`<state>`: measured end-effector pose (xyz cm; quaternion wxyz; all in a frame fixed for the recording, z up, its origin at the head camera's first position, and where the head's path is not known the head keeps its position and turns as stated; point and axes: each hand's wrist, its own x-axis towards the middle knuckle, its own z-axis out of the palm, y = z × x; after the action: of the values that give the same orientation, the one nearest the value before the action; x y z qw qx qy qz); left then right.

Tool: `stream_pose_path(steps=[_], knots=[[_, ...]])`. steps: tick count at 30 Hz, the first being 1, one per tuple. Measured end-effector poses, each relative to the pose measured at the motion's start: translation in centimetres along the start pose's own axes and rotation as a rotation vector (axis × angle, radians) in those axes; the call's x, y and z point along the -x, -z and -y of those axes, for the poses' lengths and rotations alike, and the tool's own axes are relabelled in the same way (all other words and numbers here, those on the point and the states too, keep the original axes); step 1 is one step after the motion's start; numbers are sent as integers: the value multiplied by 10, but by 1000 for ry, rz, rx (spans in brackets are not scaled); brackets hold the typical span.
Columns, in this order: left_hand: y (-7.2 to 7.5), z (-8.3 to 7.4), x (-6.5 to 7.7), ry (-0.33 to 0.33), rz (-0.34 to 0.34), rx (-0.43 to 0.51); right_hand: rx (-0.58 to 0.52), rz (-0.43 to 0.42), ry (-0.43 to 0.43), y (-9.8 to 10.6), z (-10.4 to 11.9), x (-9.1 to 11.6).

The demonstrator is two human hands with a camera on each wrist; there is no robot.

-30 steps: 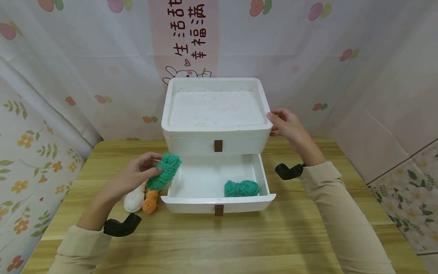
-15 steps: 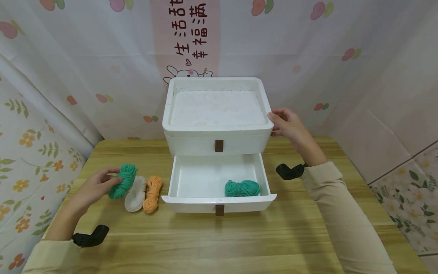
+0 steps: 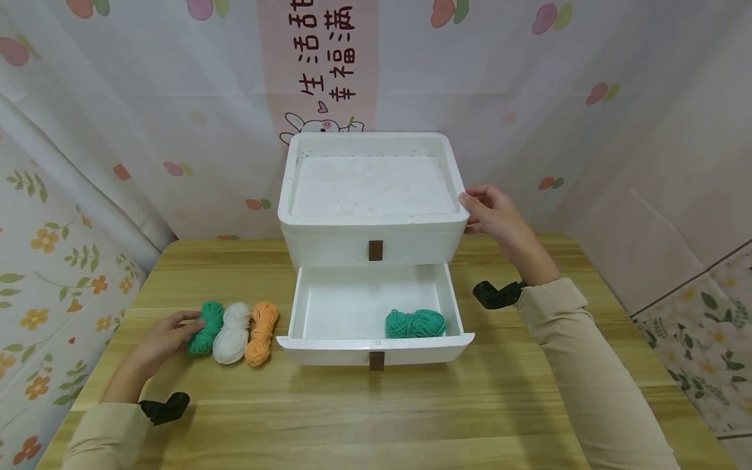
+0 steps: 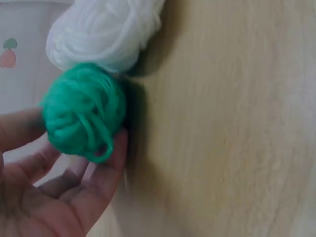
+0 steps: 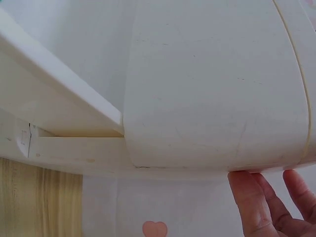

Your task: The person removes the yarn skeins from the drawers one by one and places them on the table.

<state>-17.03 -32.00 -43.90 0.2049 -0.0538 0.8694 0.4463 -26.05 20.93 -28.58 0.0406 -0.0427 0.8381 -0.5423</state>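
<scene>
My left hand (image 3: pixel 161 338) holds a skein of green yarn (image 3: pixel 207 328) low at the table's left side, thumb on one side and fingers on the other. In the left wrist view this green skein (image 4: pixel 84 111) touches or nearly touches the white yarn skein (image 4: pixel 106 34). An orange yarn skein (image 3: pixel 262 333) lies to the right of the white one. My right hand (image 3: pixel 495 214) rests its fingertips against the right side of a white two-drawer storage box (image 3: pixel 376 245). Its lower drawer (image 3: pixel 346 300) is pulled out, with another green skein (image 3: pixel 415 324) at the front right inside.
The box has a raised rim round its recessed top and brown tabs (image 3: pixel 376 360) on the drawer fronts. A wooden table (image 3: pixel 364 418) lies beneath everything. Patterned curtains (image 3: pixel 505 98) hang behind and at both sides. Each wrist carries a black camera mount (image 3: pixel 496 295).
My left hand has carried the green skein left from beside the open drawer, past the orange and white skeins, and down beside the white one. The right hand has stayed at the box.
</scene>
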Motion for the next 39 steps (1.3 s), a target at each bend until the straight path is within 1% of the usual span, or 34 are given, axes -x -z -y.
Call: stream_pose_path(steps=[4, 11, 18, 23, 29, 33, 36, 38, 39], knots=[[-3, 2, -3, -18, -3, -9, 1, -5, -6, 0, 1, 0], [-1, -2, -1, 5, 26, -49, 14, -5, -9, 0, 1, 0], [0, -4, 0, -2, 43, -81, 23, -7, -3, 0, 0, 0], [-1, -7, 1, -7, 70, -90, 13, -6, 3, 0, -1, 0], [-2, -10, 3, 9, 111, -84, -7, -9, -8, -2, -1, -1], [1, -13, 5, 19, 132, -113, 3, -12, -27, -2, -1, 0], [4, -18, 8, 29, 128, -148, 5, -8, -34, -1, -1, 0], [5, -23, 12, 14, 107, -189, 6, -7, -31, -1, -1, 0], [5, -27, 14, -9, 80, -225, 3, -4, -30, -1, -1, -1]])
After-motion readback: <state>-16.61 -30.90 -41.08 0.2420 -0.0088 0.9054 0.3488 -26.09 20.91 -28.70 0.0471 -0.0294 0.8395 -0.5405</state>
